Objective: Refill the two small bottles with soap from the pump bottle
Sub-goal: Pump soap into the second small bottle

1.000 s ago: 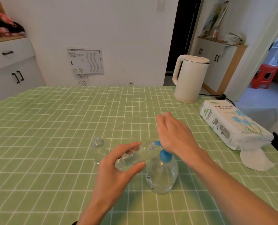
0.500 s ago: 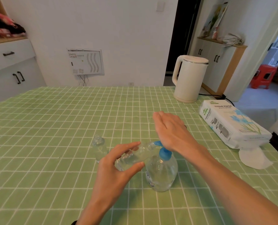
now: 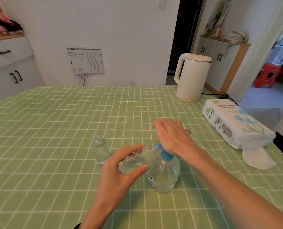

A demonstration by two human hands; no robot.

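Checks of green and white cover the surface (image 3: 54, 121), and both hands work near its front middle. The left hand (image 3: 121, 172) grips a small bottle (image 3: 137, 160) of clear plastic, thumb below and fingers curled over the top. It holds the bottle in the air, tilted almost flat, with the open neck pointing right toward the blue pump head (image 3: 166, 156). Whether the neck touches the pump's spout I cannot tell, since the right wrist partly hides that spot. The right hand (image 3: 172, 136) lies open, fingers stretched forward and relaxed, with the heel of the palm resting on top of the pump head. A ring (image 3: 187, 131) shows on one finger. The pump bottle (image 3: 163, 177), round and clear, stands upright on the surface under the two hands, just beside the left thumb. The second small bottle (image 3: 101, 150) stands upright and uncapped to the left of the left hand, apart from it. How full any bottle is cannot be read through the clear walls. Farther back on the right stands a cream kettle (image 3: 192, 76). Nearer, along the right edge, lies a tissue pack (image 3: 233, 123) with a loose tissue (image 3: 256, 158) sticking out beneath its near end.
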